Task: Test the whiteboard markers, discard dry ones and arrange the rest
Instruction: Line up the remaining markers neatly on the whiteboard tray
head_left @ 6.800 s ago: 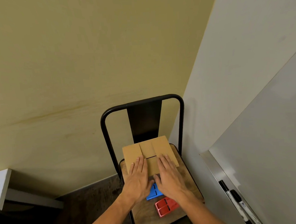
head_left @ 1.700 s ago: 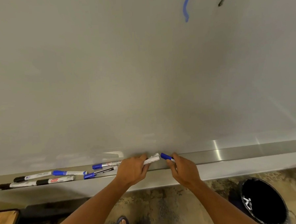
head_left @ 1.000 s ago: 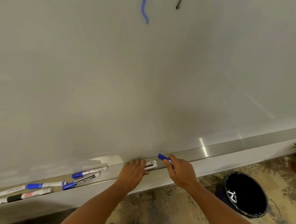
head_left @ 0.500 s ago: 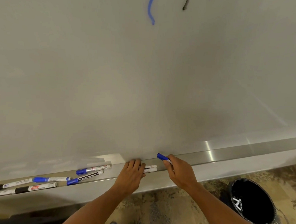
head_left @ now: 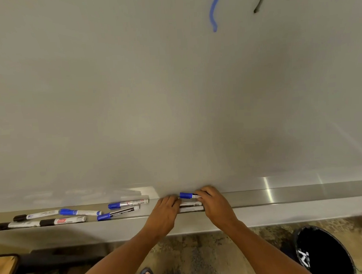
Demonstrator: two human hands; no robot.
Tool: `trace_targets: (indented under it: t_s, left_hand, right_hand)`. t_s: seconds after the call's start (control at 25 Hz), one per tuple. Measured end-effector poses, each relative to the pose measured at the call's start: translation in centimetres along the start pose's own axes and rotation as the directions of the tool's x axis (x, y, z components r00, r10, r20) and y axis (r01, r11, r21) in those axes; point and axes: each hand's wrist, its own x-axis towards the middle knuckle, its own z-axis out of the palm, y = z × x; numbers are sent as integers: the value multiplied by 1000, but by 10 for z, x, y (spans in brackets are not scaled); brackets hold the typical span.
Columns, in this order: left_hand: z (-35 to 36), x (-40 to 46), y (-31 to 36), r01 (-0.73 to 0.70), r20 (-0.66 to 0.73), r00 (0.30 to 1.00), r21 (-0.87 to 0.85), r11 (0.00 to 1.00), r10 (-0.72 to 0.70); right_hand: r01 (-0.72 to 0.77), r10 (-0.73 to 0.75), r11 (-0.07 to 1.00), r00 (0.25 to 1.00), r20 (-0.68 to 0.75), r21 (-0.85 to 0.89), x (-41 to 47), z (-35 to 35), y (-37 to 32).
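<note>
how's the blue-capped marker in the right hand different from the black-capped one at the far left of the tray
The blue-capped marker has a blue cap and is pinched in the right hand, beside the left hand. The black-capped marker has a black cap and lies loose at the tray's far left end, untouched. Both have white barrels, lie roughly along the tray and point their caps left.

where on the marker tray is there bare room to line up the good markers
The tray is bare from the right hand to the frame's right edge, above the black bin. A short gap lies between the left hand and the blue-capped marker. Left of that, loose markers crowd it.
</note>
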Motion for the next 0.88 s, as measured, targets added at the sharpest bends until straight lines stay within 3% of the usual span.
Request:
trace_targets:
  t_s: [0.28,0.52,0.68,0.88]
  left_hand:
    - [1,-7,-4,36,-38,998,-156,987,-43]
    - [-4,-19,-9,79,-112,987,-274,959,-113]
    - [-6,-20,-17,266,-77,942,-419,868,-325]
    - [-4,-23,-16,309,-4,930,-530,790,-367]
  right_hand:
    - [-23,23,1000,1000,1,-18,18,33,-16]
    - [-46,47,995,999,-14,86,21,51,-30]
    - [4,-3,1000,1000,19,-19,12,54,-34]
    - [-45,45,992,999,-4,-116,4,56,-43]
